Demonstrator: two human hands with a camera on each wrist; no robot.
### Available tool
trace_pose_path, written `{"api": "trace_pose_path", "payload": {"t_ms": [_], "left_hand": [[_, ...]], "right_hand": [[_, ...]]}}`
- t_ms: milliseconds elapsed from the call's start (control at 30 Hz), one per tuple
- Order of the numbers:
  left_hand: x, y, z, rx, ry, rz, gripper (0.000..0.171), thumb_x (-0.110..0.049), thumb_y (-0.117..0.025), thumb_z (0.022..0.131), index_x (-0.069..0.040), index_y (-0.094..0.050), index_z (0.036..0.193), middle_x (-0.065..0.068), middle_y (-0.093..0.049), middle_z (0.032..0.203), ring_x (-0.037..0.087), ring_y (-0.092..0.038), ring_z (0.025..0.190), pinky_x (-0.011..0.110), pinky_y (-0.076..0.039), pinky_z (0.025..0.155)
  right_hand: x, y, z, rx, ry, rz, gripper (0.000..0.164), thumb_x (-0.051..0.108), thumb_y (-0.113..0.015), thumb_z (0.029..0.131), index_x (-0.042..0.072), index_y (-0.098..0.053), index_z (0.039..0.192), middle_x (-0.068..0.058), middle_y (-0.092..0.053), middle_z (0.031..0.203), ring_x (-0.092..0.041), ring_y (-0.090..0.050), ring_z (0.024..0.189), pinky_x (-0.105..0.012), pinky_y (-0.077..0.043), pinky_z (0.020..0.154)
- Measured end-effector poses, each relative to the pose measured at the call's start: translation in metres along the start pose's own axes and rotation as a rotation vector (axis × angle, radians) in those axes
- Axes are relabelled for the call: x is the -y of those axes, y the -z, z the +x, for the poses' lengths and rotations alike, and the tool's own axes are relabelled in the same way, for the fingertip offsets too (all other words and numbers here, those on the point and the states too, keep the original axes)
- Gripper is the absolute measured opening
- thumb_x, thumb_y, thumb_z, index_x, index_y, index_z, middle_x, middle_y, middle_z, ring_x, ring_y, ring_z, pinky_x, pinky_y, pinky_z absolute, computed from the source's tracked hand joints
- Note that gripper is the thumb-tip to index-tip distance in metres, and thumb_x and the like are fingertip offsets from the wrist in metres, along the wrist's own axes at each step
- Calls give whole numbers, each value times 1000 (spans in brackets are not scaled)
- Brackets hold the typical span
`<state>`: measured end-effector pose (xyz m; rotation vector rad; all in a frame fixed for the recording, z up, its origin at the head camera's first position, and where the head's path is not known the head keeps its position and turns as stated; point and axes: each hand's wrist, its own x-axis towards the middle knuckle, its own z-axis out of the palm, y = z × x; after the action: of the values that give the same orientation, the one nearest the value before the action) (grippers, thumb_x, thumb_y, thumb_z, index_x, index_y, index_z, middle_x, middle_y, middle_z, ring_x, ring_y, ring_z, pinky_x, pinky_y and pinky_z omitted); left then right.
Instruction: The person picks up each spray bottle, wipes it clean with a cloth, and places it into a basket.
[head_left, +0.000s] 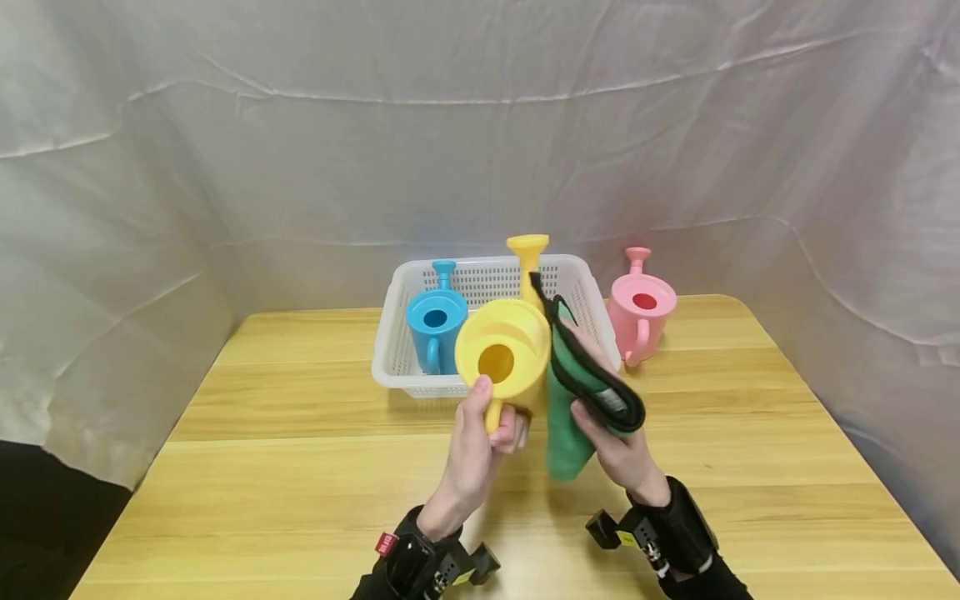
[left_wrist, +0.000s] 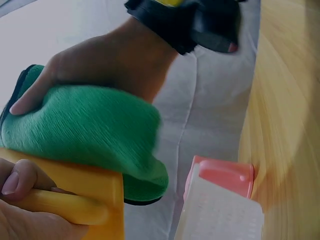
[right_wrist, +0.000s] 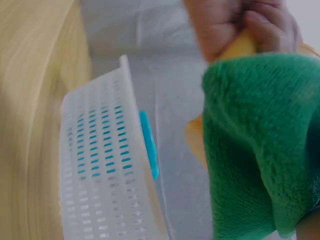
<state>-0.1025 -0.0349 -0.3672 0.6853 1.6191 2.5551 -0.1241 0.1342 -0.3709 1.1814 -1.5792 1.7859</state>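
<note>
Head view: wooden table (head_left: 300, 492), creased drapery (head_left: 465, 167); left grip (head_left: 474, 450) curled round yellow watering can (head_left: 528, 354) (right grip (head_left: 622, 454) clasping cloth (head_left: 566, 421)).

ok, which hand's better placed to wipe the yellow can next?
Right, I'd say. The right hand holds the green cloth alongside the yellow can. The left hand grips the can's handle, so it's probably better for steadying or turning it.

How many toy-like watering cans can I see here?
3: a yellow one held up by its handle in the left hand, a blue one inside the white basket, and a pink one on the table, right of the basket.
</note>
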Motion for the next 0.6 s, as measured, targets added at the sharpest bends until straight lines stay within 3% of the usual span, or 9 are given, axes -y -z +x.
{"api": "trace_pose_path", "payload": {"t_ms": [67,133,200,300,367,600], "left_hand": [[-1,1,0,9,3,-76,58,-37,-16,110,-13,-27,58,2,-20,51,17,-22,49,28,-24,54],[-2,3,1,7,27,-151,57,-39,-16,111,-20,-29,58,-1,-21,51,15,-21,49,27,-22,55],[-4,6,1,-4,61,-217,57,-41,-16,110,-24,-32,59,-4,-22,52,13,-20,49,27,-20,56],[-6,9,1,-15,93,-291,56,-39,-16,110,-26,-34,59,-5,-22,52,11,-17,49,28,-15,55],[-8,12,1,-9,86,-332,55,-37,-17,110,-25,-34,59,-5,-21,53,12,-14,49,30,-11,55],[-14,20,2,42,47,-452,58,-46,-15,110,-19,-29,61,-5,-19,55,10,-12,49,27,-6,52]], "right_hand": [[-5,-3,5,60,101,-90,48,8,-56,101,-1,-46,147,-14,-42,157,-22,-38,149,-33,-26,124],[-9,-5,10,110,205,-251,48,12,-56,101,-5,-47,145,-25,-37,158,-34,-32,151,-42,-23,126],[-12,-6,10,126,307,-440,43,23,-54,104,0,-56,140,-28,-40,155,-38,-35,149,-47,-23,125],[-13,-5,8,160,369,-636,41,30,-48,105,7,-62,137,-25,-45,153,-37,-36,149,-50,-23,125],[-13,-3,6,186,379,-689,42,34,-44,106,11,-63,137,-21,-46,154,-36,-35,150,-50,-22,126],[-16,5,6,252,414,-716,38,29,-46,103,12,-68,130,-18,-47,154,-35,-36,150,-51,-21,126]]}}
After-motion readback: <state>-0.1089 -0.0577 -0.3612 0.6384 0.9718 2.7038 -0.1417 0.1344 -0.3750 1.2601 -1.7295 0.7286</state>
